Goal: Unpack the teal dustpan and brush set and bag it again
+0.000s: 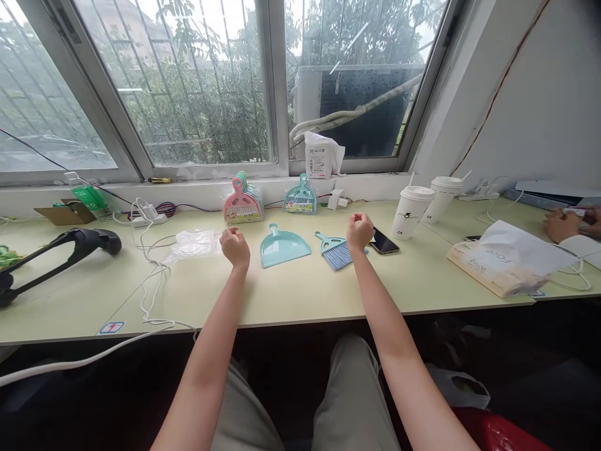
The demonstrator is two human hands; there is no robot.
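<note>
My left hand (235,248) is curled into a fist above the table, between a clear plastic bag (193,244) and a turquoise dustpan (284,247). Nothing shows in its fingers. To the right, my right hand (360,232) is also closed, with nothing visible in it. It is raised beside a small hand brush (336,252) with a turquoise handle and blue-grey bristles; my wrist covers part of the bristles. The dustpan and brush lie apart on the table. Behind them stand packed pink dustpan sets (243,202) and a packed turquoise set (300,197).
Right of my hand are a phone (385,241), two white lidded cups (407,213) (441,195) and a tissue pack (498,260). Another person's hands (562,224) are at far right. Cables (149,275) and a black frame (66,254) lie on the left.
</note>
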